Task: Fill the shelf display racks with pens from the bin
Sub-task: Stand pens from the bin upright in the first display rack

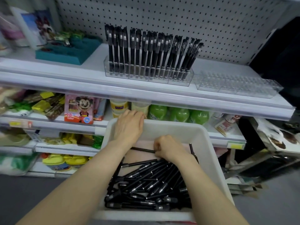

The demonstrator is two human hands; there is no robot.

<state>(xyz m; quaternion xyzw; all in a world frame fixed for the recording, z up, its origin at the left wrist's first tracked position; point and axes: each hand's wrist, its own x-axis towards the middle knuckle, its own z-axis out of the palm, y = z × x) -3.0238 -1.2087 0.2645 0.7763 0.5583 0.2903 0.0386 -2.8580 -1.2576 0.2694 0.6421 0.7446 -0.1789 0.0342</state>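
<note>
1. Step in hand: pick-up. We judge that we are taking one pen [142, 149] from the bin [206, 148] for the racks above; placing is not yet begun.
2. Right hand [168, 148]: reaches down into the far half of the bin, knuckles up, fingers curled and pinching one end of the pen. The pen lies across the bin floor, apart from the heap.
3. Left hand [128, 125]: palm down on the bin's far rim, fingers bent over the edge and gripping it. We take it to be steadying the bin.
4. Loose pens [151, 185]: black, many, heaped in the near half of the bin and crossed at all angles.
5. Full rack [148, 75]: clear plastic, on the upper shelf [90, 65], rows of black pens standing in it, clip ends up.
6. Empty rack [235, 85]: clear plastic, just beside the full rack on its right, on the same shelf, no pens in it.
7. Next move, as we judge it: lift the pen clear of the bin wall, turn it upright, carry it up and right to the empty rack, and lower it into one hole. The rack is transparent, so the aim wants care; a pen entered askew may lean.
</note>
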